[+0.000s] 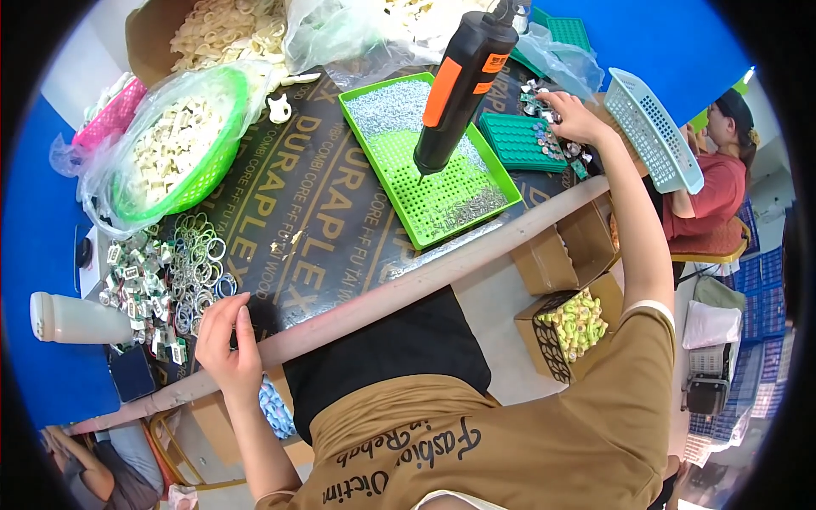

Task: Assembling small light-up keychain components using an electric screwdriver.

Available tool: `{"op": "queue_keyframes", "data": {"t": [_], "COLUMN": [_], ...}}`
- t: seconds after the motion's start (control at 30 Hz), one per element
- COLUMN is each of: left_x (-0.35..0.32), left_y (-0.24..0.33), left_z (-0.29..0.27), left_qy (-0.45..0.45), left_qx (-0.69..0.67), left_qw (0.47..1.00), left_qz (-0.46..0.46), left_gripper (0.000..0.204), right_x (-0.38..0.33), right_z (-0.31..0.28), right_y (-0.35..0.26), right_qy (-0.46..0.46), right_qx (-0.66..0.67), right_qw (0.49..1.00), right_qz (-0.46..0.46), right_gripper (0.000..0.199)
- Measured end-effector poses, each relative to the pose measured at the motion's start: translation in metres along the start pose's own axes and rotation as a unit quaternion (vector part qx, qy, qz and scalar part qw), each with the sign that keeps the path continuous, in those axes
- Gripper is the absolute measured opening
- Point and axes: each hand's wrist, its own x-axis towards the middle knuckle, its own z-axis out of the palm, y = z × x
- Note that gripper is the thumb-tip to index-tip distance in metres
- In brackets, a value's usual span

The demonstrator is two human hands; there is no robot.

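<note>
My right hand [580,121] reaches across the table, fingers apart and bent over small metal-and-green parts [534,104] beside a dark green ridged tray [506,142]. Small round pieces [548,138] lie on that tray, just under the hand. At the near table edge is my left hand [229,344], its fingers curled and thumb close to the index finger; whatever it may hold is hidden. Close to it lie loose rings [204,255] and a heap of small white-and-green modules [140,285]. A black-and-orange electric screwdriver [459,89] hangs above a bright green tray [387,191] holding small screws and silvery bits.
A green basket [225,161] of cream plastic parts stands at left, with a white bottle [81,319] nearer me. A pale blue basket [650,127] is at the right edge. Below the table sit cardboard boxes [552,259]. Another person [710,187] sits at right.
</note>
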Motion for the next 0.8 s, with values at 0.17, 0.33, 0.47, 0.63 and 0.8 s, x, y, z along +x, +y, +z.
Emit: {"op": "queue_keyframes", "data": {"t": [0.17, 0.33, 0.47, 0.63, 0.8], "left_x": [-0.002, -0.001, -0.001, -0.001, 0.000], "left_y": [-0.003, -0.003, -0.004, -0.005, -0.005], "left_z": [-0.001, -0.002, -0.002, -0.004, -0.004], "left_qy": [0.000, 0.003, 0.000, 0.009, 0.008], "left_qx": [-0.009, -0.021, -0.053, -0.054, -0.057], "left_qw": [1.000, 1.000, 0.998, 0.998, 0.997], "left_qz": [-0.003, -0.008, -0.042, -0.040, -0.044], "left_gripper": [0.012, 0.012, 0.011, 0.010, 0.010], "right_x": [0.012, 0.017, 0.011, -0.003, -0.003], "right_z": [0.011, 0.020, 0.010, -0.025, -0.062], "right_y": [-0.002, 0.001, 0.014, 0.000, -0.015], "right_qy": [0.055, 0.164, 0.192, 0.254, 0.282], "right_qx": [-0.012, 0.023, 0.296, 0.567, 0.607], "right_qw": [0.998, 0.986, 0.917, 0.758, 0.716], "right_qz": [0.010, 0.033, 0.183, 0.199, 0.196], "right_gripper": [0.053, 0.047, 0.050, 0.047, 0.057]}}
